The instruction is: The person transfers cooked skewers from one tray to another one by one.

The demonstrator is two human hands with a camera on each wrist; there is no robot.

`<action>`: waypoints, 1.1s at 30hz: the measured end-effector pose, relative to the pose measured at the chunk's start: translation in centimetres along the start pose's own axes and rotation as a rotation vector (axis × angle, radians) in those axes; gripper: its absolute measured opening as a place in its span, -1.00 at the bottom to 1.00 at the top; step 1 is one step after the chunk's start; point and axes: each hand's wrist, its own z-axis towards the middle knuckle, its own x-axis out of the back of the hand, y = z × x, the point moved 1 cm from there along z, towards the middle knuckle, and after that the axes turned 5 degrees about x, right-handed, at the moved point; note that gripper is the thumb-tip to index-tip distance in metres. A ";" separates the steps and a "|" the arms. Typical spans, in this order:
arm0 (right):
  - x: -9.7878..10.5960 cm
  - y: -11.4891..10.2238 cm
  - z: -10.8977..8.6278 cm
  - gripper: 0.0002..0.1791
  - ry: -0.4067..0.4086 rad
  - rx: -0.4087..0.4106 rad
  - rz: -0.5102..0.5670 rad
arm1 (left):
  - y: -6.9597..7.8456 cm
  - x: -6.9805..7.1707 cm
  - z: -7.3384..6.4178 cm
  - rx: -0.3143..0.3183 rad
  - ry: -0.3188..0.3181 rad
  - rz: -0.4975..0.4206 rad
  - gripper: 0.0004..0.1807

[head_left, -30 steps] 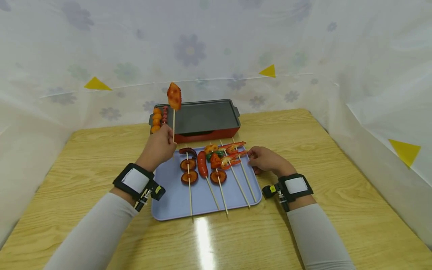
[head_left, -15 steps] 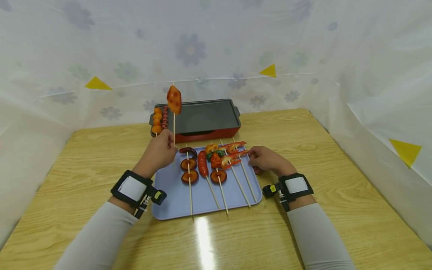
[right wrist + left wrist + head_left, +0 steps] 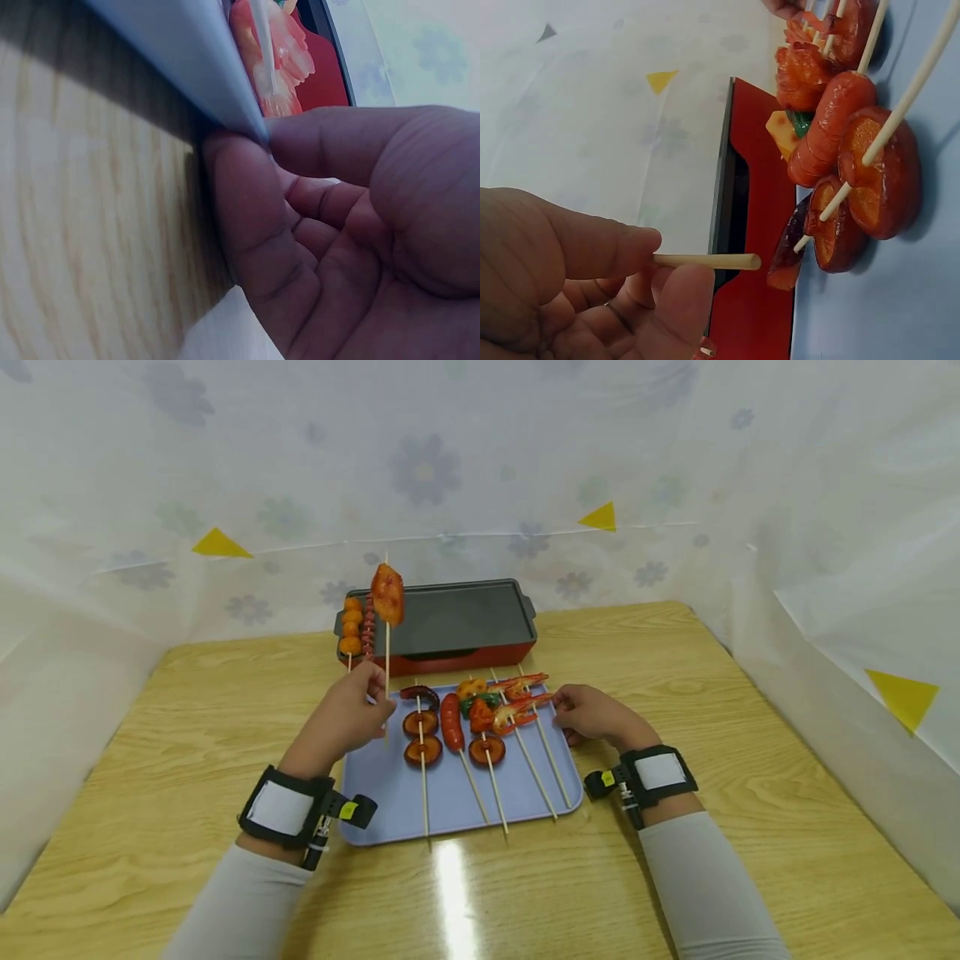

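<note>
My left hand (image 3: 347, 710) pinches the bare stick of an upright skewer bearing one browned orange piece (image 3: 387, 595) like a chicken wing. In the left wrist view, thumb and finger hold the stick (image 3: 718, 261) near its end. My right hand (image 3: 596, 717) grips the right rim of a pale blue tray (image 3: 378, 793) between thumb and finger, as the right wrist view confirms. On that tray lie a sausage skewer (image 3: 452, 722), a skewer with round mushroom-like slices (image 3: 422, 750), a mixed skewer (image 3: 482, 717) and shrimp skewers (image 3: 513, 717).
Behind the tray stands a red grill (image 3: 480, 656) with a dark flat top. Orange balls (image 3: 351, 631) and a skewer of small red pieces (image 3: 368, 631) lie at its left end. Patterned sheeting (image 3: 465, 468) hangs around the wooden table (image 3: 195, 760).
My left hand has come down and slightly towards me, and the held skewer has lowered with it, staying upright. The right hand keeps its grip on the tray rim.
</note>
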 end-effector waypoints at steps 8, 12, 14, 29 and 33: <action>0.1 -0.1 0.0 -0.69 0.005 -0.006 -0.004 | -0.7 -0.2 -1.4 0.004 -0.008 -0.126 -0.78; 0.1 0.1 0.1 -0.70 0.009 -0.004 -0.001 | -0.9 -0.2 -2.1 0.005 -0.019 -0.140 -0.79; 0.1 0.1 0.2 -0.70 0.010 -0.006 0.003 | -1.2 -0.3 -2.4 0.011 -0.038 -0.141 -0.79; 0.1 -1.1 -0.4 -0.66 -0.014 -0.015 0.011 | -2.5 -0.7 -4.7 0.095 -0.179 -0.104 -0.85; 0.1 -0.7 -0.3 -0.67 -0.013 -0.008 0.009 | -2.7 -1.1 -5.1 0.128 -0.211 -0.087 -0.85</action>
